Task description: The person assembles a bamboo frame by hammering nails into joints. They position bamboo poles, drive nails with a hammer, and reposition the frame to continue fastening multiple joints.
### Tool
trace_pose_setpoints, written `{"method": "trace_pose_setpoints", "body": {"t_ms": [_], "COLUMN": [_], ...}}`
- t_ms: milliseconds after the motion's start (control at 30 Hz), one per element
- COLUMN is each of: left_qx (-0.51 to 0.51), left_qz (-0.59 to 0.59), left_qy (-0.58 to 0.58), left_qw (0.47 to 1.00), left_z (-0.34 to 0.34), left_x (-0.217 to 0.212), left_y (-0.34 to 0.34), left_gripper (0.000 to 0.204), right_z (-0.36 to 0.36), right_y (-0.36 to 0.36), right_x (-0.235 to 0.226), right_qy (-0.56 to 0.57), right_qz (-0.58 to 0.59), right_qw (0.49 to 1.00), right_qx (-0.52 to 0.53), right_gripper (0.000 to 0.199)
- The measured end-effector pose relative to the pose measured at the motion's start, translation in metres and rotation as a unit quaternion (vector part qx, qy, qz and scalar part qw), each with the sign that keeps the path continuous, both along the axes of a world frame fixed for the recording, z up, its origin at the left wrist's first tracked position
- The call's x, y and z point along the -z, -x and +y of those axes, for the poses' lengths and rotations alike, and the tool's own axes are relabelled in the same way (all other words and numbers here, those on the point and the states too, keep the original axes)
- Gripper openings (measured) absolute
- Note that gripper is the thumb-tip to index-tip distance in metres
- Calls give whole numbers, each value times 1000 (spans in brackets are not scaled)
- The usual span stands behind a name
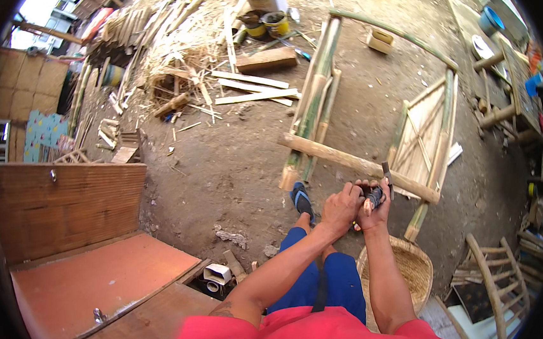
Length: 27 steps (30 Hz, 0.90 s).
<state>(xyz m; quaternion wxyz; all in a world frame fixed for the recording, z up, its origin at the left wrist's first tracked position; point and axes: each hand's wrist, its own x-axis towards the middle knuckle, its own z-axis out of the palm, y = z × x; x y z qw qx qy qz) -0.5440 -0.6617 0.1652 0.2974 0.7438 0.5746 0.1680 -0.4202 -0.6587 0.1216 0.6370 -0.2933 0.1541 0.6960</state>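
Note:
Both hands meet in front of me, just before the near crossbar point(360, 159) of a bamboo frame point(317, 96). In my right hand point(375, 217), the palm turned up, lies a dark, bundled thing point(374, 196) with a copper-toned end; its kind is too small to tell. A dark upright bar point(387, 174) rises beside the right fingers. My left hand point(341, 211) is closed, its fingertips bent against the left side of the bundle. Whatever the left fingers pinch is hidden.
A woven basket point(424, 266) stands below my right forearm. On my left is an open wooden cabinet point(70, 211). Wood strips point(256, 96), shavings, and yellow buckets point(276, 24) lie farther off on the dirt. Bamboo chairs point(506, 278) stand at the right.

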Motion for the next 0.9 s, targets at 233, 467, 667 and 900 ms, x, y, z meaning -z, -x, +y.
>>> {"method": "trace_pose_setpoints", "body": {"t_ms": [233, 467, 667, 900], "left_qx": [-87, -248, -229, -242], "left_qz": [-67, -311, -159, -115], "left_qy": [-32, 63, -3, -134], "left_qw": [994, 915, 960, 954], "left_z": [56, 80, 108, 153], "left_x": [-22, 13, 77, 149], "left_y": [115, 195, 226, 206], "left_gripper": [38, 28, 18, 15], "right_z": [77, 108, 63, 41], "right_y": [108, 137, 105, 87], "right_x": [-1, 9, 24, 27], "right_qy": [27, 77, 97, 15], "right_qz": [-21, -6, -448, -732], "right_qw": [991, 973, 795, 510], "right_qx": [-128, -218, -398, -451], "right_gripper": [28, 13, 24, 38]}}
